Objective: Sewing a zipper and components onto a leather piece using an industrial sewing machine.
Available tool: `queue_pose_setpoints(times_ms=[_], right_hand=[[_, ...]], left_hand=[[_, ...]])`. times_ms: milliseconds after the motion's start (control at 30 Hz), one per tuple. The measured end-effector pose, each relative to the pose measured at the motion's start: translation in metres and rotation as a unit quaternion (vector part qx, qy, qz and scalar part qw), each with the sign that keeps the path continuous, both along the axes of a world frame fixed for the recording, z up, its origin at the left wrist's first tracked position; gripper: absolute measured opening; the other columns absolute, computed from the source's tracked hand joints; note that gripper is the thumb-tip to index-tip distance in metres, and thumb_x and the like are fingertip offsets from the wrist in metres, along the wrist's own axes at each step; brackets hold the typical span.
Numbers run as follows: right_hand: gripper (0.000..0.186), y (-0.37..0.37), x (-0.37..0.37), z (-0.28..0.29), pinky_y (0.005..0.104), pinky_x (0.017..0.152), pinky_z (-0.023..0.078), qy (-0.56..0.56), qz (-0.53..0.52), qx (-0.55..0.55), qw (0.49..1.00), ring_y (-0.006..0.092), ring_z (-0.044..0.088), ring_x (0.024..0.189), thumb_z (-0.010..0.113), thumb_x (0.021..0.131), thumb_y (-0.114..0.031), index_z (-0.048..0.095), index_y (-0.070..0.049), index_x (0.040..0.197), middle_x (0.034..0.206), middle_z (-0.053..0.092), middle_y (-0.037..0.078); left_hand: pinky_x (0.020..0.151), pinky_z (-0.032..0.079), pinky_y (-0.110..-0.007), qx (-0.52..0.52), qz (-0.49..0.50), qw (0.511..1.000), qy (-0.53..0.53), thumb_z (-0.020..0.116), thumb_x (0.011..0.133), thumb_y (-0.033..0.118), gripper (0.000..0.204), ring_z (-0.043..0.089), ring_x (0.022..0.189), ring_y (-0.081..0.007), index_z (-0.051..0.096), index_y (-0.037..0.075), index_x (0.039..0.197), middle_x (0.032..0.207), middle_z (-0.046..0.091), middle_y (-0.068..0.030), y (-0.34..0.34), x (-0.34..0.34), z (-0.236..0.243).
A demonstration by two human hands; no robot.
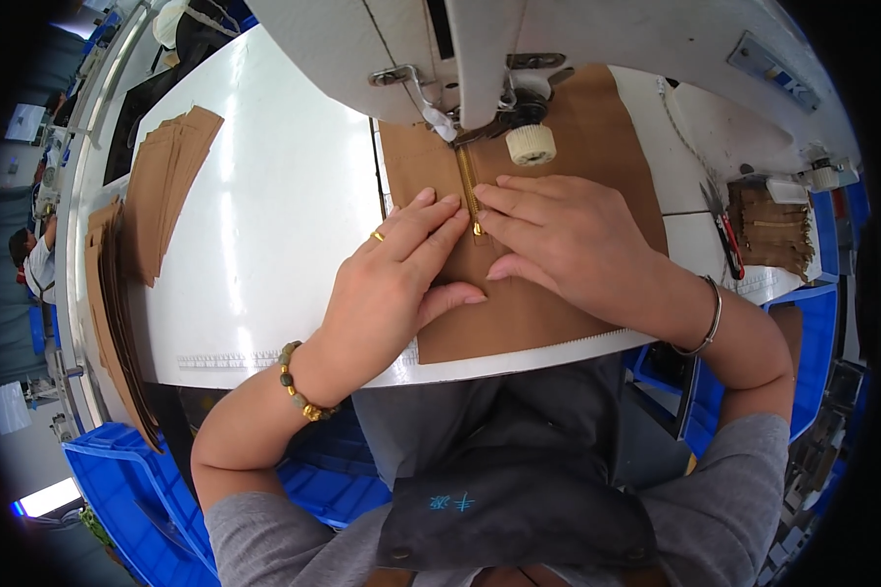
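Observation:
A brown fabric panel (519,318) lies flat under the head of a white sewing machine (597,34). Set into the panel is a gold-toothed zipper (468,181), its upper end running under the presser foot (465,137). The gold zipper pull sits between my fingertips. My left hand (401,259) rests flat on the panel left of the zipper, fingers stretched toward the needle, thumb out to the side. From the right, my right hand (573,230) presses flat, its fingertips beside the zipper. Neither hand grips anything.
Stacked brown fabric pieces (171,186) lie on the white table's left, more (113,303) overhanging its edge. Red-handled snips (726,235) and a bundle of brown zippers (773,230) lie at right. Blue bins (132,494) stand below. Another person (39,259) sits far left.

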State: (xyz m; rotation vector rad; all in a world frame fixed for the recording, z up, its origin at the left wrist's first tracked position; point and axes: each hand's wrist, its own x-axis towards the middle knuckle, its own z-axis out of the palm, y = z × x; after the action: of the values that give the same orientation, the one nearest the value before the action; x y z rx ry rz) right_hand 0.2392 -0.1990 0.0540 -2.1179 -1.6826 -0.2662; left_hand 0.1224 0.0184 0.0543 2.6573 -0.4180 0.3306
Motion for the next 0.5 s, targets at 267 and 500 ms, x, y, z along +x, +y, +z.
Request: queue_pose_setpoints(times_ms=[267, 500], right_hand=[[0.045, 0.001, 0.001, -0.002, 0.0411, 0.098, 0.056, -0.015, 0.001, 0.010, 1.000, 0.0297, 0.069, 0.117, 0.081, 0.081, -0.031, 0.071, 0.000, 0.112, 0.124, 0.072, 0.014], [0.045, 0.009, 0.016, -0.004, 0.0400, 0.099, 0.055, -0.013, -0.011, 0.022, 1.000, 0.0266, 0.069, 0.115, 0.081, 0.081, -0.030, 0.071, -0.002, 0.114, 0.118, 0.073, 0.011]], left_hand=[[0.109, 0.053, -0.043, 0.017, -0.014, 0.999, 0.026, 0.087, 0.077, 0.034, 0.070, 0.061, 0.135, -0.0354, 0.068, -0.001, 0.135, 0.142, 0.065, -0.0150, 0.001, 0.004, 0.009], [0.108, 0.054, -0.041, 0.023, -0.006, 1.000, 0.017, 0.086, 0.078, 0.035, 0.068, 0.062, 0.133, -0.0343, 0.069, -0.001, 0.133, 0.139, 0.067, -0.0149, 0.008, 0.022, 0.006]])
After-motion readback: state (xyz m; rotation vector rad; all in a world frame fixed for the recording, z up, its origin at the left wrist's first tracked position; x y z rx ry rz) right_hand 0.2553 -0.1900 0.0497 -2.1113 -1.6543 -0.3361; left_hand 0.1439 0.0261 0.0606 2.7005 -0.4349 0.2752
